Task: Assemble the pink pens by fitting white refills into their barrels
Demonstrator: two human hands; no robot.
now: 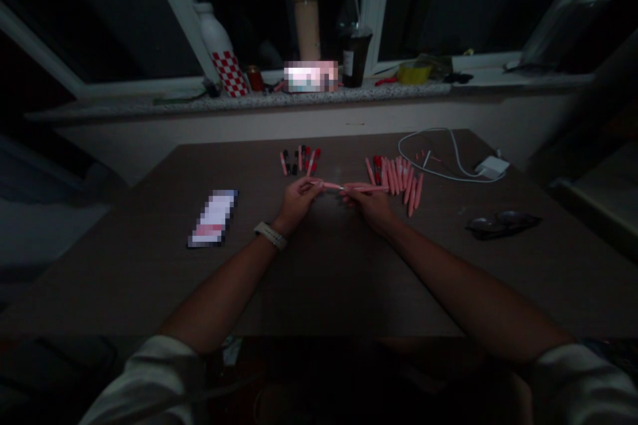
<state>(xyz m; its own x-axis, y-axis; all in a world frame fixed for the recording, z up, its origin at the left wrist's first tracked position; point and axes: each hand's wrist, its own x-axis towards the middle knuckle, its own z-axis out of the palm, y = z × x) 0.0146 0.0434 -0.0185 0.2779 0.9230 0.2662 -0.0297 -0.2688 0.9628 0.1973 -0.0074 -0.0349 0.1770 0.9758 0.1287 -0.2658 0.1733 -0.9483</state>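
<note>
Left hand pinching narrow on a thin pink stick, right hand closed on a second pink stick, both tips almost touching. Around 1 o'clock, loose pink sticks on the desk; around 12 o'clock, small red and black pieces.

The left hand pinches a short pink piece and the right hand a pink pen, nearly touching, above a dark table, between small pens and a pink pile.
</note>
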